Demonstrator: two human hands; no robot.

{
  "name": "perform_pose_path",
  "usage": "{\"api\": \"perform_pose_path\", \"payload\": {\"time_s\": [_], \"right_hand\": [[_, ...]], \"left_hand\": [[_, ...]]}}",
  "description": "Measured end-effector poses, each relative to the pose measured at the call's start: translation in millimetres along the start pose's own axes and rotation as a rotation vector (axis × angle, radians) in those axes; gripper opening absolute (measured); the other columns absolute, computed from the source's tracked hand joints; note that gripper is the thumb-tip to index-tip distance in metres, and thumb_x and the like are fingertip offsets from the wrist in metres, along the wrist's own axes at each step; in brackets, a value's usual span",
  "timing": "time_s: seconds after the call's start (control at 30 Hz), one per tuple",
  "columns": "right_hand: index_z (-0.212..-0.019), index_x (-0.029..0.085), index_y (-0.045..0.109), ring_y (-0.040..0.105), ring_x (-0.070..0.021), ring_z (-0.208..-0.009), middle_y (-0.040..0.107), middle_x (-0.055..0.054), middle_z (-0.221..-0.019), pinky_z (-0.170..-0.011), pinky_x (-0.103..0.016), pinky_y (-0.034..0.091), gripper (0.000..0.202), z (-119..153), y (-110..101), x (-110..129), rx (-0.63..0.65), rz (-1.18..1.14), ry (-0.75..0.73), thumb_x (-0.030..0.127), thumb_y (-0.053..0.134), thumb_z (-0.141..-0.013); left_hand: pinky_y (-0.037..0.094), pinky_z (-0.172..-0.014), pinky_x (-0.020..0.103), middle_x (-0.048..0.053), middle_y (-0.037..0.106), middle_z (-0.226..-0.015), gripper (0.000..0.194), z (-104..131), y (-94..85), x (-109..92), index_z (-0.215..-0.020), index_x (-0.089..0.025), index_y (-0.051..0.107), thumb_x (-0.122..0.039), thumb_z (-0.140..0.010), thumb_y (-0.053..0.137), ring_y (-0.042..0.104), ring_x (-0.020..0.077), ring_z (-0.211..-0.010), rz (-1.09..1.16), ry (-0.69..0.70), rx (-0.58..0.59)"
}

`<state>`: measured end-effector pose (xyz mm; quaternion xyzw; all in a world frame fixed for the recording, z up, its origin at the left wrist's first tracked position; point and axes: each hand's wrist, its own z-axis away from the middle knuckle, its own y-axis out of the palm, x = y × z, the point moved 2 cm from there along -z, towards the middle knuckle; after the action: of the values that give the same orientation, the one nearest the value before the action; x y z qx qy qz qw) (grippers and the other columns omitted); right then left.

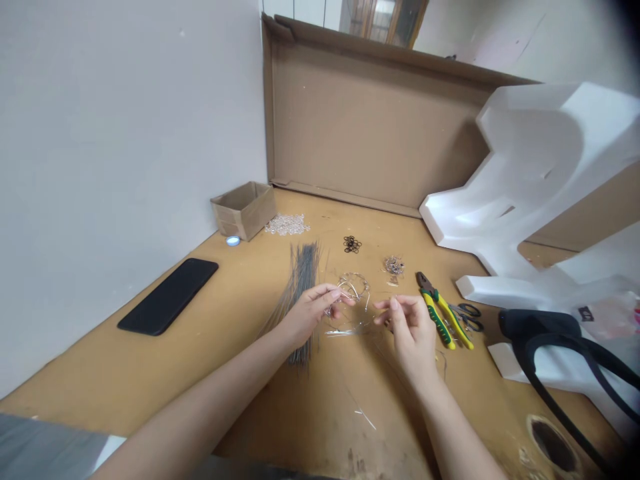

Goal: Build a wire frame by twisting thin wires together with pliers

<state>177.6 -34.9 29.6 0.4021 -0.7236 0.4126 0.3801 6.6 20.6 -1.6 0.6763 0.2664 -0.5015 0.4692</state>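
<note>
My left hand (pixel 320 308) is closed in a pinch on a thin wire piece, beside a bundle of grey wires (pixel 304 273). The wire piece (pixel 346 293) juts from its fingertips toward the right. Across a small gap, my right hand (pixel 407 323) has its thumb near its curled fingers; whether anything fine lies between them is too small to tell. Behind and between the hands lie looped wires with small beads (pixel 357 281). Short silvery pieces (pixel 343 332) rest on the table just below them.
On the wooden table (pixel 175 373) are a black phone (pixel 169 295), cardboard box (pixel 245 210), clear beads (pixel 287 224), black rings (pixel 352 244), a beaded wire cluster (pixel 394 265), pliers (pixel 443 310) and scissors (pixel 469 316). White foam (pixel 530 147) stands right; a cardboard panel (pixel 365 127) stands behind.
</note>
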Motion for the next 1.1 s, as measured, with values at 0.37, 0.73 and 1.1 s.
{"api": "perform_pose_path", "payload": {"time_s": [0.37, 0.73, 1.1], "right_hand": [[-0.086, 0.021, 0.047, 0.061, -0.0125, -0.054, 0.067, -0.006, -0.086, -0.055, -0.027, 0.047, 0.01, 3.0, 4.6, -2.0, 0.087, 0.047, -0.013, 0.031, 0.046, -0.086], [-0.078, 0.019, 0.056, 0.053, -0.0117, -0.051, 0.058, 0.001, -0.06, -0.05, -0.024, 0.043, 0.015, -1.8, 1.9, 3.0, -0.002, -0.03, 0.035, 0.033, 0.054, -0.08], [-0.078, 0.02, 0.059, 0.057, -0.0134, -0.057, 0.06, 0.0, -0.064, -0.056, -0.026, 0.046, 0.009, -4.2, -0.7, 0.9, 0.108, 0.045, -0.088, 0.028, 0.055, -0.079]], "left_hand": [[0.036, -0.059, 0.022, 0.006, 0.065, -0.089, 0.02, 0.5, 0.9, -0.4, -0.084, -0.015, 0.06, -0.033, -0.079, 0.053, 0.048, 0.0074, -0.057, 0.062, -0.001, -0.018], [0.033, -0.053, 0.021, 0.006, 0.066, -0.082, 0.022, 2.0, 5.9, 1.9, -0.082, -0.014, 0.058, -0.035, -0.079, 0.052, 0.044, 0.0072, -0.052, -0.049, -0.04, 0.038], [0.031, -0.048, 0.02, 0.004, 0.063, -0.074, 0.022, 1.5, 5.5, 3.6, -0.081, -0.014, 0.059, -0.035, -0.078, 0.054, 0.042, 0.0062, -0.049, -0.024, -0.085, 0.058]]}}
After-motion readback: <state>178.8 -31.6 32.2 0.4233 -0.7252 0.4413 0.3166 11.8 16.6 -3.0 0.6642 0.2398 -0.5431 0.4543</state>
